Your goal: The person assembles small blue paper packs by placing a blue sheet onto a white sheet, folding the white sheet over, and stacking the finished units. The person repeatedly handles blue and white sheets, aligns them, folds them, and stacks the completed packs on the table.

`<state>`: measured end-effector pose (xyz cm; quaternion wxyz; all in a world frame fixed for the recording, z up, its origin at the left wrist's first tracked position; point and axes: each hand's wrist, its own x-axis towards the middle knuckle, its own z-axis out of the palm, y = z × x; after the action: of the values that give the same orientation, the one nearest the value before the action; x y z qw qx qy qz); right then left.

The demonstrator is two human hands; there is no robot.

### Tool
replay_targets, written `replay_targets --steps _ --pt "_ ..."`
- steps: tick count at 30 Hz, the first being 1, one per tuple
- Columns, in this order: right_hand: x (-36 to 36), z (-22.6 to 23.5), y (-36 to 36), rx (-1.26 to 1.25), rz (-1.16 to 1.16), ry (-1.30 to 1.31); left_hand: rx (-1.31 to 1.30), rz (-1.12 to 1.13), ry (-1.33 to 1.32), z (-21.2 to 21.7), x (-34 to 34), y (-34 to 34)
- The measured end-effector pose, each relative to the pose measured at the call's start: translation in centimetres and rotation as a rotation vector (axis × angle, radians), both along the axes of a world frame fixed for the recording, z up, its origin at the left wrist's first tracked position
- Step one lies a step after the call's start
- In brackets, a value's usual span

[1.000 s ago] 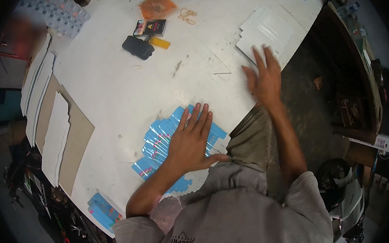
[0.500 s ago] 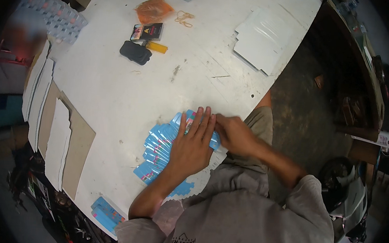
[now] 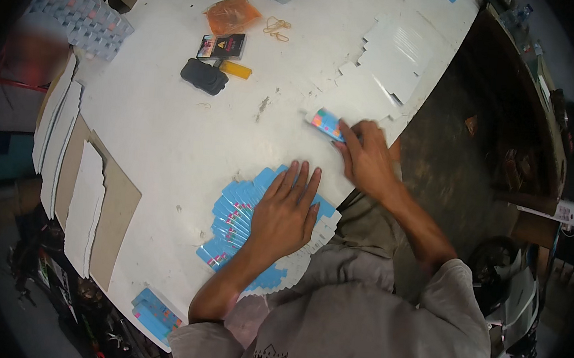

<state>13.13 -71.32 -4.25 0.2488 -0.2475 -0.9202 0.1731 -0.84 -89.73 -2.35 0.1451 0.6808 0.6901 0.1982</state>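
Fanned out on the white table [image 3: 144,122] lies a pile of blue flat cardboard box blanks [image 3: 232,205] with white undersides and pink marks. My left hand [image 3: 283,218] rests flat on the fan, its fingers stretched out over the far part. Past the fan to the right, my right hand [image 3: 370,155] pinches one blue box blank [image 3: 327,123] between thumb and fingers, held over the table and slightly blurred. Beyond that hand, white blanks [image 3: 392,60] lie overlapping near the table's right edge.
A dark pouch [image 3: 204,76], a yellow lighter [image 3: 236,70], a dark pack [image 3: 222,45], an orange bag [image 3: 232,14] and rubber bands [image 3: 276,28] lie farther back. Cardboard sheets [image 3: 85,208] line the left edge. More blue blanks [image 3: 156,315] sit at the lower left corner.
My right hand has left the right side of the fan and moved up and away, carrying one blue box blank. The left hand has stayed in place on the fan.
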Motion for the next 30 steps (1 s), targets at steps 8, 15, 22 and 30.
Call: replay_targets --steps 8,15,22,30 --pt "0.3 3.0 -5.0 -0.628 0.024 -0.172 -0.095 -0.042 0.103 0.2 0.0 -0.5" --pt "0.3 -0.9 -3.5 0.102 -0.176 -0.088 -0.063 -0.032 -0.02 0.5 -0.3 -0.3" --pt "1.7 -1.8 -1.2 -0.357 0.008 -0.019 -0.141 0.005 -0.002 0.5 -0.1 -0.2" --pt "1.3 1.3 -4.7 -0.766 0.179 0.06 -0.053 -0.006 0.165 0.5 0.2 -0.5"
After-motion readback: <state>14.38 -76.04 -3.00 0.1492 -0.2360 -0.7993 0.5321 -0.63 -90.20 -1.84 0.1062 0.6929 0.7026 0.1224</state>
